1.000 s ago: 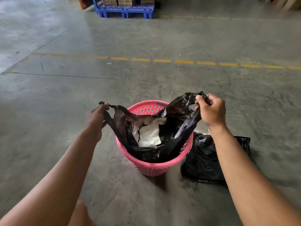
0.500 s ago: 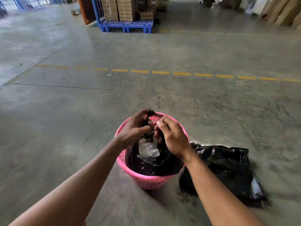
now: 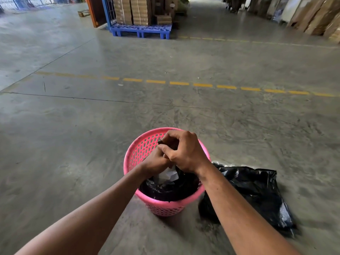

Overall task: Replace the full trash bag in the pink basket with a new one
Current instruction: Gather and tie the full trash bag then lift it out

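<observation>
My left hand [image 3: 156,161] and right hand [image 3: 185,153] meet over the pink basket [image 3: 139,150], both closed on the gathered top of the full black trash bag [image 3: 169,188] that sits inside it, white paper [image 3: 168,174] showing at its mouth. Just beside the basket, to my right, another black bag [image 3: 255,192] lies on the concrete floor [image 3: 73,144]. Farther off runs a dashed yellow line [image 3: 180,83], then a blue pallet [image 3: 141,31] stacked with cardboard boxes [image 3: 134,10].

Your two forearms are bare from the lower edge of the view up to the wrists; no sleeve shows on them. Your left hand [image 3: 156,161] and your right hand [image 3: 184,151] are bare too, with no glove, ring, watch or bracelet visible.
</observation>
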A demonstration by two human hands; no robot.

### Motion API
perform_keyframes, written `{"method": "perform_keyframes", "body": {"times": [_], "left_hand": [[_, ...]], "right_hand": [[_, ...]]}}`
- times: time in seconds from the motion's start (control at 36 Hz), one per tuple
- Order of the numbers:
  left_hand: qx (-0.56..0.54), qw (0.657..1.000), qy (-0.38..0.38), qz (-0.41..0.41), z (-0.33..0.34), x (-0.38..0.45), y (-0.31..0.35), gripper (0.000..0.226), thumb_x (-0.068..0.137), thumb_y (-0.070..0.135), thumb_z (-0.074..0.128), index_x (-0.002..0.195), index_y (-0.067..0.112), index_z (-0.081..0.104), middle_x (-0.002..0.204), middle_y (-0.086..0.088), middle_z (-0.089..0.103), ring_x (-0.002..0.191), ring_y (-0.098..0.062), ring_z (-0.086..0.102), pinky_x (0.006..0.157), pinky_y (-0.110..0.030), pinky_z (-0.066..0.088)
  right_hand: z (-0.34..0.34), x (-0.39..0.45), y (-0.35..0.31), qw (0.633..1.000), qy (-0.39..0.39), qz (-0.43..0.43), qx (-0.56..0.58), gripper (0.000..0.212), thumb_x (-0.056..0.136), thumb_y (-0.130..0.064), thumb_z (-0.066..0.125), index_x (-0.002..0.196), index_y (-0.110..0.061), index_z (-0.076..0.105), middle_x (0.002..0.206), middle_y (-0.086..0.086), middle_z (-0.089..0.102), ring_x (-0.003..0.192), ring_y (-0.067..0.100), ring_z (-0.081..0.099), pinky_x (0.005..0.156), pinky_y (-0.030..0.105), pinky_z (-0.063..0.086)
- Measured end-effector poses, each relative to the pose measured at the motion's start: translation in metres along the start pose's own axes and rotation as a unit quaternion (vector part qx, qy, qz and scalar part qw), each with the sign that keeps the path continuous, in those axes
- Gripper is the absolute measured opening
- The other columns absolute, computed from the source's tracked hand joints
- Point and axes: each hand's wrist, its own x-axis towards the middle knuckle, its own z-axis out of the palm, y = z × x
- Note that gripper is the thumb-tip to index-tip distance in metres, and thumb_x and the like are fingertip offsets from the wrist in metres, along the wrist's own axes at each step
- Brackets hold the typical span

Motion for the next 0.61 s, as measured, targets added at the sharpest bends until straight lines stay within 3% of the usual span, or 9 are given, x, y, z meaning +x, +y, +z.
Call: {"method": "perform_keyframes", "body": {"times": [0.11, 0.22, 0.31, 0.36, 0.42, 0.5, 0.61], "left_hand": [[-0.060, 0.998, 0.005, 0.017, -0.003, -0.002, 0.004, 0.033, 0.076, 0.004, 0.061, 0.105, 0.019, 0.063, 0.093, 0.019, 0.077, 0.095, 0.004, 0.069, 0.083, -0.021, 0.054], [-0.053, 0.998, 0.003, 0.015, -0.008, -0.009, 0.014, 0.025, 0.069, 0.029, 0.064, 0.090, 0.034, 0.077, 0.085, 0.026, 0.074, 0.083, 0.009, 0.067, 0.075, -0.013, 0.053], [-0.040, 0.999, 0.019, 0.014, -0.014, -0.008, 0.013, 0.020, 0.090, 0.026, 0.065, 0.106, 0.037, 0.069, 0.096, 0.029, 0.073, 0.090, 0.011, 0.064, 0.082, -0.014, 0.051], [-0.038, 0.997, 0.061, -0.012, -0.020, -0.003, 0.009, 0.017, 0.102, 0.027, 0.051, 0.103, 0.024, 0.067, 0.092, 0.017, 0.075, 0.089, 0.001, 0.065, 0.085, -0.025, 0.051], [-0.046, 0.996, 0.070, -0.036, -0.027, 0.000, 0.008, 0.035, 0.108, 0.032, 0.041, 0.109, 0.014, 0.071, 0.100, 0.001, 0.077, 0.097, -0.010, 0.070, 0.088, -0.026, 0.052], [-0.043, 0.996, 0.060, -0.042, -0.034, 0.003, 0.014, 0.047, 0.109, 0.035, 0.032, 0.131, 0.009, 0.064, 0.122, -0.014, 0.073, 0.113, -0.019, 0.069, 0.089, -0.021, 0.053], [-0.041, 0.996, 0.067, -0.052, -0.039, 0.007, 0.014, 0.044, 0.108, 0.036, 0.033, 0.126, 0.014, 0.066, 0.112, 0.008, 0.076, 0.114, -0.006, 0.066, 0.088, -0.011, 0.049]], "right_hand": [[0.007, 0.004, -0.004, 0.998, -0.049, -0.019, 0.019, 0.011, 0.081, -0.021, 0.075, 0.091, -0.020, 0.080, 0.091, -0.008, 0.080, 0.086, 0.001, 0.072, 0.086, 0.022, 0.055], [0.011, 0.009, -0.015, 0.996, -0.047, -0.068, -0.026, 0.021, 0.082, -0.026, 0.070, 0.098, -0.018, 0.080, 0.098, -0.001, 0.077, 0.089, 0.013, 0.072, 0.087, 0.032, 0.056], [0.006, 0.013, -0.021, 0.993, 0.031, -0.106, -0.047, 0.015, 0.084, -0.029, 0.067, 0.083, -0.016, 0.075, 0.087, 0.001, 0.067, 0.075, 0.018, 0.066, 0.073, 0.035, 0.055], [-0.001, 0.018, -0.015, 0.987, 0.115, -0.092, -0.055, 0.011, 0.085, -0.026, 0.063, 0.080, -0.018, 0.068, 0.083, -0.002, 0.064, 0.072, 0.015, 0.063, 0.069, 0.035, 0.054], [-0.007, 0.023, 0.001, 0.986, 0.147, -0.050, -0.054, 0.013, 0.083, -0.017, 0.058, 0.090, -0.021, 0.068, 0.090, -0.006, 0.067, 0.076, 0.011, 0.064, 0.071, 0.035, 0.056], [-0.009, 0.026, 0.026, 0.996, 0.067, -0.003, -0.055, 0.045, 0.076, -0.004, 0.053, 0.111, -0.027, 0.070, 0.109, -0.008, 0.070, 0.088, 0.010, 0.067, 0.079, 0.035, 0.059], [-0.001, 0.026, 0.034, 0.999, -0.004, 0.002, -0.039, 0.047, 0.074, -0.007, 0.061, 0.112, -0.031, 0.074, 0.108, -0.011, 0.076, 0.091, 0.008, 0.070, 0.087, 0.031, 0.057]]}}
